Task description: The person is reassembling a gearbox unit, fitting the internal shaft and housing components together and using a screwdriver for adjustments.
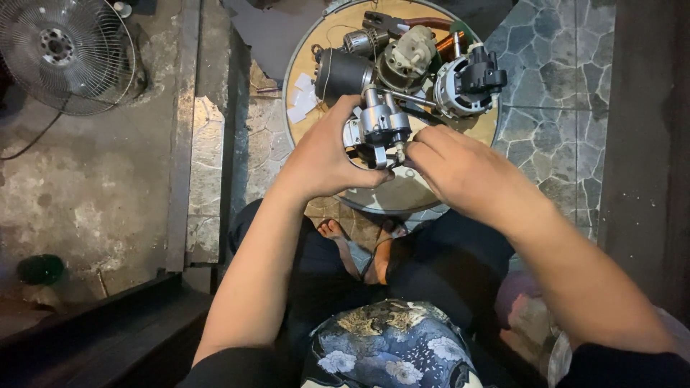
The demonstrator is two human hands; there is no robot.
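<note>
Both hands meet above the round surface [431, 194]: left hand [327, 159] grips a grey metal assembly [381, 128]; right hand [460, 169] pinches its lower end.

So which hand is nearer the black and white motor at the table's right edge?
Right. The right hand lies just below the black and white motor; the left hand is farther off to its lower left, gripping the grey metal part.

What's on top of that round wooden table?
The round wooden table holds motor parts: a black cylinder, a white motor housing, a beige part and white paper scraps. The left hand, right hand and the grey metal part they hold cover its near side.
</note>
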